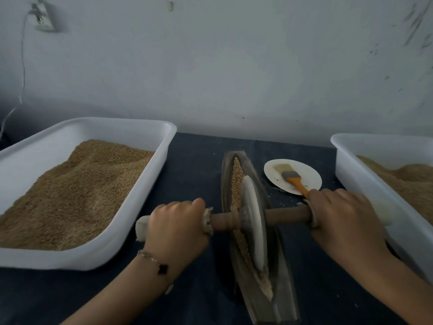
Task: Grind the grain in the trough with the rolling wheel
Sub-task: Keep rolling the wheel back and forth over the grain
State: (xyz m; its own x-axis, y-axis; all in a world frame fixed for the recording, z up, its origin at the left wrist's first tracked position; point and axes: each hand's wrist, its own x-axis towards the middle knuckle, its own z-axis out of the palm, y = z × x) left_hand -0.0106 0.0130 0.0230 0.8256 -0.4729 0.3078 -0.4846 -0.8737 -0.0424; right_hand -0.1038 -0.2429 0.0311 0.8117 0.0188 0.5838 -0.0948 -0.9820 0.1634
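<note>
From the head camera, a narrow boat-shaped trough [249,231] lies on a dark blue cloth [196,165], running from about 12 o'clock down to 5 o'clock in the lower middle of the view. The rolling wheel [253,221], a pale-rimmed disc, stands upright in the trough's groove near its middle, with grain [236,181] lying in the groove on its 12 o'clock side and more along its 6 o'clock side. A wooden axle [288,215] passes through the wheel from 9 to 3 o'clock. The left hand [177,221] has its fingers curled round the padded 9 o'clock end of the axle; the right hand [344,216] is wrapped round the 3 o'clock end. At 10 o'clock sits a white tub [131,174] filled with brown grain, and at 3 o'clock a second white tub [360,174] with a similar heap. Between trough and right tub, at 1 o'clock from the wheel, a white plate [307,177] carries a brush [291,177] with an orange handle.
</note>
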